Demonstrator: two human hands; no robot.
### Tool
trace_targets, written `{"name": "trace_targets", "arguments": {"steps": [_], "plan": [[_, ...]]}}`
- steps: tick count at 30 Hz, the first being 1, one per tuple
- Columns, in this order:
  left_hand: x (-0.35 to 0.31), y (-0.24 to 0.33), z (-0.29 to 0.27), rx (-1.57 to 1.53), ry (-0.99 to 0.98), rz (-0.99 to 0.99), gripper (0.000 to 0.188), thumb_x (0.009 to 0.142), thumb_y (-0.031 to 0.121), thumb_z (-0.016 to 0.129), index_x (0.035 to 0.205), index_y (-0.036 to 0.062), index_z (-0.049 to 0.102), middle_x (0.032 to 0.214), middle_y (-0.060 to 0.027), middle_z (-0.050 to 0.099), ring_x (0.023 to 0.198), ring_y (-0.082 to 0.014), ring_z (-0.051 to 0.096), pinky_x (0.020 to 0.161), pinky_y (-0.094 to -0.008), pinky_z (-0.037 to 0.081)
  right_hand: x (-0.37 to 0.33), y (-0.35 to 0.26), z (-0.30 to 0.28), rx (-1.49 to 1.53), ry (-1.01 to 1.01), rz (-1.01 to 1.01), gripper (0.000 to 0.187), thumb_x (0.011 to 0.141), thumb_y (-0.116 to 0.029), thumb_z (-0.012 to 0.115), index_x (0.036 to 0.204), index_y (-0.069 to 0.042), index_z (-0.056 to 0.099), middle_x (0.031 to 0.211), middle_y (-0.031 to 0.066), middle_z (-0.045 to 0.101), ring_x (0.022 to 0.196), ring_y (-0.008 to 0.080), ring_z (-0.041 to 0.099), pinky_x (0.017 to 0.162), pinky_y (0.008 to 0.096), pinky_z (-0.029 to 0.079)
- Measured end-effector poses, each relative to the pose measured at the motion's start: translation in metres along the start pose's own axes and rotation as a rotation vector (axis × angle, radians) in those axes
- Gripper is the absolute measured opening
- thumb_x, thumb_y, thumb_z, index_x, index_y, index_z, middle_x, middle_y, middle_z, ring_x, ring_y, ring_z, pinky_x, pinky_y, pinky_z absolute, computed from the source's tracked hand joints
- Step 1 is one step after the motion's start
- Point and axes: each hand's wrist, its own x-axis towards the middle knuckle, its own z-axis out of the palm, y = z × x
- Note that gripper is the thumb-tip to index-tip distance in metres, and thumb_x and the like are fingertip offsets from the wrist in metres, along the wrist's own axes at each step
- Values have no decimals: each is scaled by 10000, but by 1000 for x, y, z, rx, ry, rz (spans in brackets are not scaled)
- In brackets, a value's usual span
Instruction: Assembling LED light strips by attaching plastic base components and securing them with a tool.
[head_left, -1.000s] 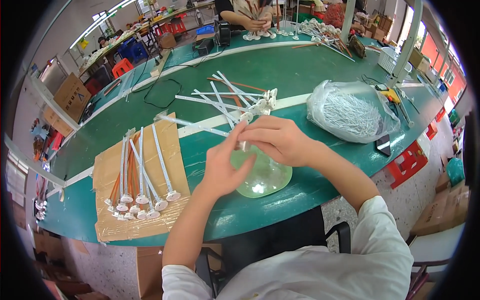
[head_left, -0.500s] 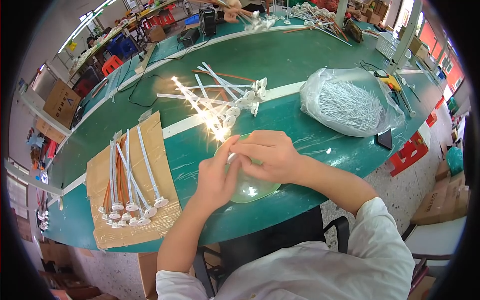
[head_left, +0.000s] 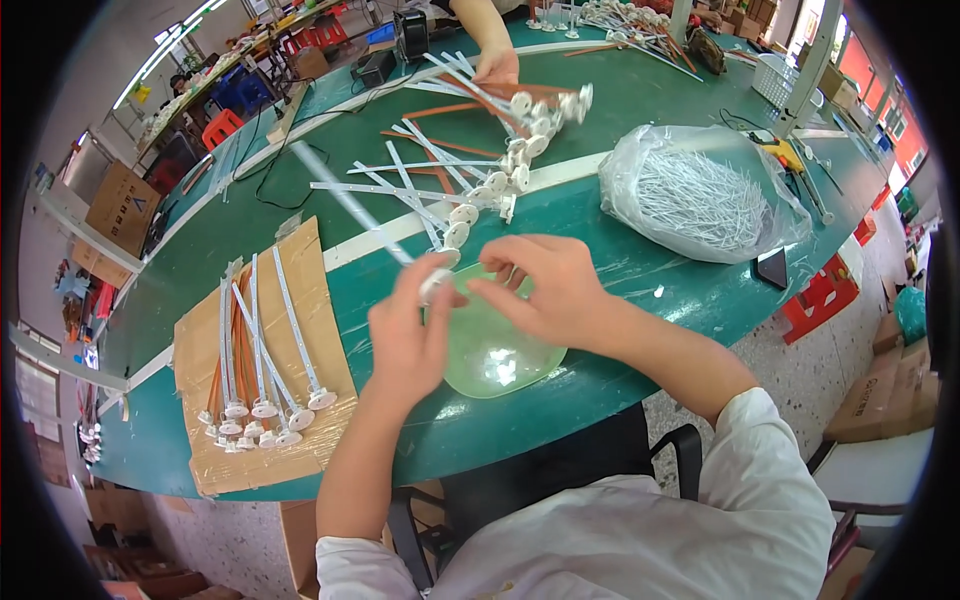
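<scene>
My left hand point(head_left: 412, 330) grips a long white strip with a round white base point(head_left: 345, 200), the base between its fingers and the strip pointing up and left. My right hand point(head_left: 545, 285) is close beside it, fingertips pinched at the base end; what it holds is too small to tell. Both hands hover over a shallow pale green dish point(head_left: 490, 350) on the green table point(head_left: 640, 290).
A cardboard sheet point(head_left: 205, 350) at the left carries several finished strips. A loose pile of strips with round bases point(head_left: 490, 170) lies beyond the dish. A clear bag of thin white pieces point(head_left: 700, 195) sits at the right. Another person's hand point(head_left: 495, 65) works across the table.
My left hand has lifted a strip off the pile and brought its base end to my right fingertips over the dish. The view has dipped closer to the table.
</scene>
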Motion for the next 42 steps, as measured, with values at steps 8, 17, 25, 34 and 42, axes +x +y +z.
{"name": "trace_targets", "arguments": {"steps": [8, 17, 25, 34, 42], "plan": [[-2, -15, -6, -207, 54, -151, 211, 999, 144, 547, 1177, 32, 561, 792, -77, 702, 745, -109, 635, 670, -246, 468, -10, 24, 3, -186, -797, -86, 192, 835, -158, 664, 992, -48, 684, 891, 121, 663, 938, 307, 652, 794, 413, 533], [-4, -20, 0, -269, -27, -204, 245, 1002, 120, 544, 1222, 13, 536, 919, -115, 709, 838, -131, 639, 783, -272, 499, -3, 13, -1, -51, -560, -8, 94, 893, -72, 593, 934, -24, 663, 804, 129, 662, 773, 274, 680, 689, 371, 549], [-6, -8, 5, -608, 39, -149, 342, 926, -16, 621, 1250, 10, 515, 1073, -134, 684, 1019, -170, 650, 870, -302, 510, 1, 5, -4, 605, -185, 397, 195, 908, -9, 663, 1095, 33, 626, 889, 103, 726, 774, 127, 696, 673, 260, 587], [-8, -3, 2, -669, 27, -126, 424, 843, -100, 691, 1216, 7, 518, 1004, -115, 674, 929, -154, 658, 859, -290, 500, 2, -3, -8, 675, -218, 472, 155, 894, -6, 689, 983, 34, 570, 826, 136, 722, 723, 142, 702, 655, 264, 583], [-9, -2, 0, -601, 136, -131, 401, 835, -95, 711, 1181, 9, 538, 962, -90, 659, 904, -142, 649, 824, -272, 507, -5, -6, 5, 598, -149, 428, 198, 913, -22, 674, 1088, 27, 597, 927, 122, 713, 784, 148, 706, 642, 267, 579]]}}
